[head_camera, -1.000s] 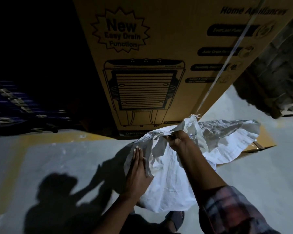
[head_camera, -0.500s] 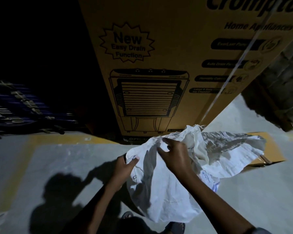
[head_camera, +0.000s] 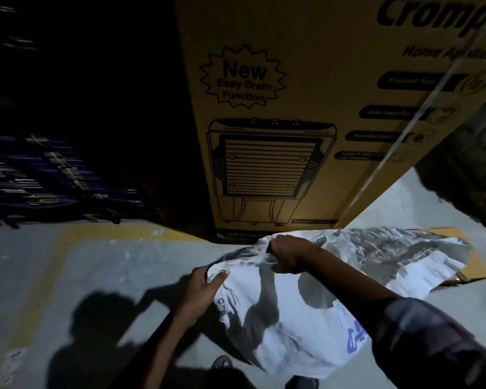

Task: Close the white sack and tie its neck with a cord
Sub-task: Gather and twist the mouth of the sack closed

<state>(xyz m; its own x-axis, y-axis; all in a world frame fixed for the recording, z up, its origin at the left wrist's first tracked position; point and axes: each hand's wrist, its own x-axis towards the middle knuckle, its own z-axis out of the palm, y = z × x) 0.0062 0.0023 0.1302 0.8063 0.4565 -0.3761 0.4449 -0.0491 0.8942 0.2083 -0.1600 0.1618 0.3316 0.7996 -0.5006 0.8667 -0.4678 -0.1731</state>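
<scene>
White sack (head_camera: 286, 318) upright on the floor just in front of the feet, top edge crumpled and bunched between both hands. Left hand (head_camera: 205, 287) curled round the near-left corner of the mouth, thumb on top of the cloth. Right hand (head_camera: 289, 255) fisted on a gathered wad of the rim a little further off, remaining fabric flaring away to the right. Mouth only partly gathered by the look of it, probably the first stage: neck not yet formed, no cord anywhere in view, so twisting, wrapping and knotting all judged still to do. Checked sleeve (head_camera: 438, 341) at lower right. Grey concrete floor (head_camera: 96, 262) beneath, a shadow thrown across it, a yellow painted line (head_camera: 163, 234) beyond. Further back, a tall printed cardboard box (head_camera: 306, 113) close behind the sack, dark blue racks (head_camera: 40, 172) at far left, everything else lost in darkness.
</scene>
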